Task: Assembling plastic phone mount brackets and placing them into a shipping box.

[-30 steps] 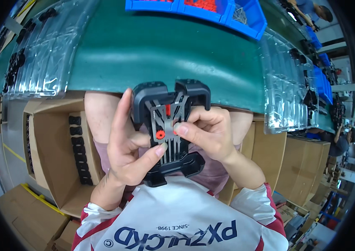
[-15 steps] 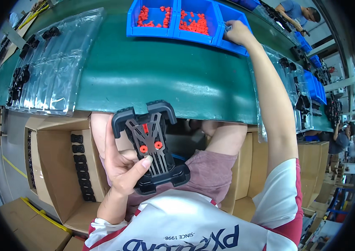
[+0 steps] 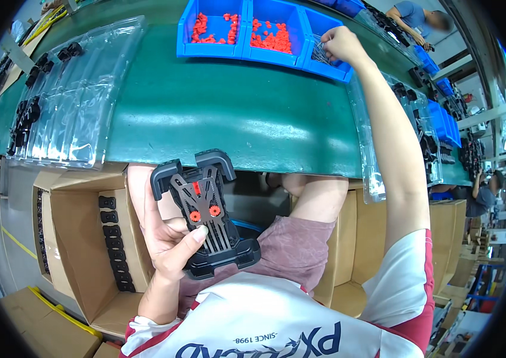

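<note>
My left hand point(image 3: 172, 247) grips a black phone holder point(image 3: 224, 253) over my lap, thumb pressed on its front. The holder has clawed corners, a slotted grey metal plate point(image 3: 210, 200), two small red gears point(image 3: 214, 210) and a red piece between the plate's upper arms. At the far right, my right hand point(image 3: 342, 46) hovers at the right blue bin point(image 3: 331, 70), fingertips pinched together. Thin grey metal wire pieces point(image 3: 319, 52) lie in that bin beside my fingers. Whatever the pinch holds is too small to make out.
Two adjoining blue bins point(image 3: 271, 53) hold small red parts. Clear plastic trays point(image 3: 80, 95) with black parts lie on the green table point(image 3: 235, 113) at left and right. An open cardboard box point(image 3: 80, 238) with black parts stands by my left leg. Another person point(image 3: 411, 21) works at far right.
My right hand has risen slightly out of the right bin, so the wire pieces now show. My left hand and the phone holder have shifted a little left.
</note>
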`<state>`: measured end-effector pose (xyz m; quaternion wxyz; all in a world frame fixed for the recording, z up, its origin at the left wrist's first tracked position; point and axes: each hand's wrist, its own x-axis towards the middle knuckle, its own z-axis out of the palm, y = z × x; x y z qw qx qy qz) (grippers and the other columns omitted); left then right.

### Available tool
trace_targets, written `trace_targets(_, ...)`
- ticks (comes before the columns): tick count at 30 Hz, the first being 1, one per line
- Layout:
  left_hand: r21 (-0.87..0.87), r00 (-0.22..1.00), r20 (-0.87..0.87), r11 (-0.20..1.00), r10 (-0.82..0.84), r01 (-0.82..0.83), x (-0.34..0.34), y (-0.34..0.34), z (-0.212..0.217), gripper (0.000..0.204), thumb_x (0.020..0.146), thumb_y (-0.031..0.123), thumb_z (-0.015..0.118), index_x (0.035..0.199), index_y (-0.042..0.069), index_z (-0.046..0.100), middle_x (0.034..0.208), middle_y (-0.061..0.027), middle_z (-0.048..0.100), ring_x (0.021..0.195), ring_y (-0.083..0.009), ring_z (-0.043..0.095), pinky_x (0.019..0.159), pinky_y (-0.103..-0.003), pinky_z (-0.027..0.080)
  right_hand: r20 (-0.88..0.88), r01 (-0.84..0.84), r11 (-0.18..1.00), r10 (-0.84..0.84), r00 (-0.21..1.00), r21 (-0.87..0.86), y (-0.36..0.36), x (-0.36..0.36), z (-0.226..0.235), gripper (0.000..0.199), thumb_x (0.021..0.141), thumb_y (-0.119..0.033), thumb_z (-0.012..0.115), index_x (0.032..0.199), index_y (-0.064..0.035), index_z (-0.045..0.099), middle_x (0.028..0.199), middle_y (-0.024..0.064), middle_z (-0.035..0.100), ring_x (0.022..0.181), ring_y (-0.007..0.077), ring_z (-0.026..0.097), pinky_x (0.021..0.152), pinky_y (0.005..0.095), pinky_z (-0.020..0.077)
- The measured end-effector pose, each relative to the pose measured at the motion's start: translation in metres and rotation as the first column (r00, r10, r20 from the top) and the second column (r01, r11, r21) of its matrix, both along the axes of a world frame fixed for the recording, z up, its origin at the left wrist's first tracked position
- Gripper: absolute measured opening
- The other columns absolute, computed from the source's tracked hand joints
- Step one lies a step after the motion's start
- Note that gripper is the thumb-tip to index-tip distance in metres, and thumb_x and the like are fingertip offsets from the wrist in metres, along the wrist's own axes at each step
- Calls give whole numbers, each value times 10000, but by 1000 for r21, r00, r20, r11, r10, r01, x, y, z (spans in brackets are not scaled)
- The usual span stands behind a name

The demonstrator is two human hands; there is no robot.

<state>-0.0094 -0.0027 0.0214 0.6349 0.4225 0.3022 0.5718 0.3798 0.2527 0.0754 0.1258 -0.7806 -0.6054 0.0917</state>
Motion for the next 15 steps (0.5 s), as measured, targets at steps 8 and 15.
trace_targets(8,2,999,14,999,32,-32,3,-3,5,976,736,-146,550,1482,78,-38,1050,-300,626,626,-172,663,517,-182,472,257,-111,994,110,960,-13,13,7,-19,197,769,-72,613,916,20,709,782,120,678,691,229,667,668,345,565)
trace_targets(15,-41,999,16,998,47,-46,-2,-15,0,968,740,-145,547,1483,78,-33,1010,-280,642,593,-166,646,496,-181,457,77,-117,979,105,991,168,-8,2,-5,208,775,-82,622,942,2,715,757,102,672,649,178,629,608,282,535)
